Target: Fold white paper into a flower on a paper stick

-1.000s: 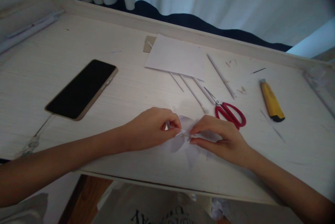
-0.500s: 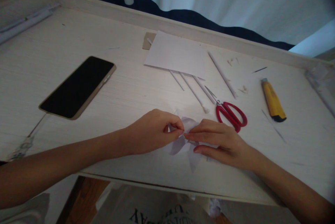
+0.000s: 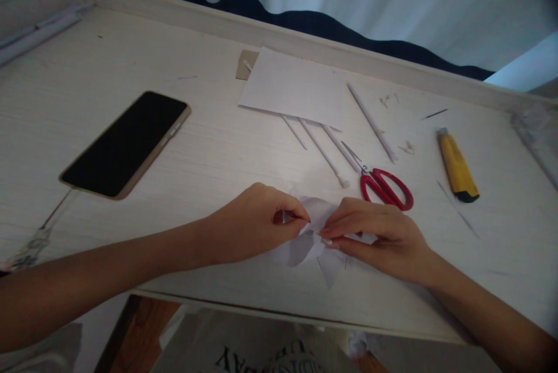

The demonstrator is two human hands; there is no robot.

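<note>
A folded white paper piece with several pointed flaps (image 3: 304,248) lies near the table's front edge, between both hands. My left hand (image 3: 257,225) pinches its left upper part between thumb and forefinger. From the right, my right hand (image 3: 379,239) closes its thumb and fingers on the paper's centre, where a small pale bit shows at the fingertips. Just beyond the right hand lie the red-handled scissors (image 3: 387,189), blades slightly apart and pointing away to the left.
Behind the scissors are a white sheet (image 3: 292,87) and rolled paper sticks (image 3: 372,123). A black-screened phone (image 3: 126,143) lies at left, with a cord charm (image 3: 32,248). On the right is a yellow cutter (image 3: 457,165). A raised rim (image 3: 279,30) borders the back.
My right hand's thumb and fingers have drawn together at the paper's centre. The left hand has shifted slightly right, still pinching. The paper has turned or moved a little to the right.
</note>
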